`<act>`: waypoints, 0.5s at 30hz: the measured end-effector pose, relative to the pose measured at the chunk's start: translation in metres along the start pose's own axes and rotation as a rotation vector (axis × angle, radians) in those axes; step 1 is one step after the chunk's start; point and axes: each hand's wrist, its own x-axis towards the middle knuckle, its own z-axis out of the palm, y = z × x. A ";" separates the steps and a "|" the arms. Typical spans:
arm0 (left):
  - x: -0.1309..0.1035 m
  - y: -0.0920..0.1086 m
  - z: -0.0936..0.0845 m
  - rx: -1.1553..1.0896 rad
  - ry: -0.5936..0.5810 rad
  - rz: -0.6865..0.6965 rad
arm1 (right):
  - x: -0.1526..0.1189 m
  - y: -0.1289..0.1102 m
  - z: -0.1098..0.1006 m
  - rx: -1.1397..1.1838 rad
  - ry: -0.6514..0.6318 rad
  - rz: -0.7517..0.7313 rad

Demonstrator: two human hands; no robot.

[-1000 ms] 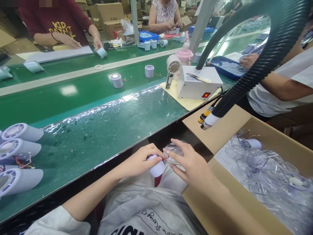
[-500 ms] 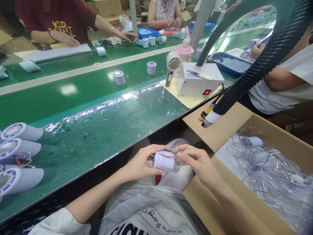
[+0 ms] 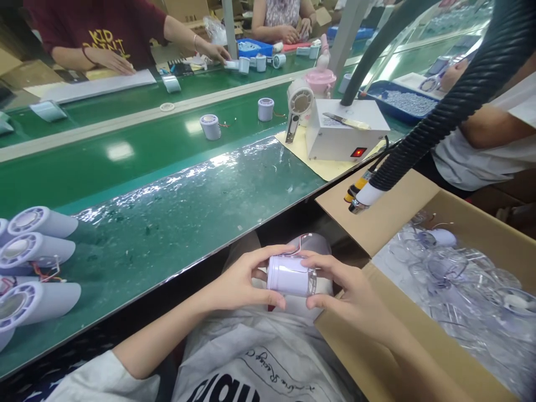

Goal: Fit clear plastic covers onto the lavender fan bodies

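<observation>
Over my lap I hold a pale lilac fan housing (image 3: 290,276), a short cylinder lying on its side. My left hand (image 3: 251,279) grips its left end, thumb below and fingers above. My right hand (image 3: 343,282) closes on the other end, where a clear plastic part (image 3: 312,281) shows at the rim. Thin red and dark wires (image 3: 298,245) stick up above the housing, between my two hands. The inside of the cylinder is hidden from me.
Several lilac housings (image 3: 46,251) lie at the bench's left. Two stand on the green belt (image 3: 138,173). A white box with a red switch (image 3: 347,131) bears a black hose (image 3: 439,106). The open carton (image 3: 402,329) at right holds clear plastic parts. Co-workers sit across and at right.
My right hand has moved from the wires to grip the housing's right end. The housing is turned a little, and the wires now rise above it. A co-worker's hand across has shifted slightly.
</observation>
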 end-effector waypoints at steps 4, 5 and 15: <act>-0.002 0.001 0.000 0.003 -0.013 0.038 | 0.001 -0.007 -0.001 0.138 -0.029 0.110; -0.002 0.001 0.000 0.006 -0.017 0.051 | 0.001 -0.008 -0.001 0.163 -0.033 0.133; -0.004 0.003 0.000 0.099 -0.038 0.130 | 0.000 -0.012 0.002 0.420 -0.046 0.248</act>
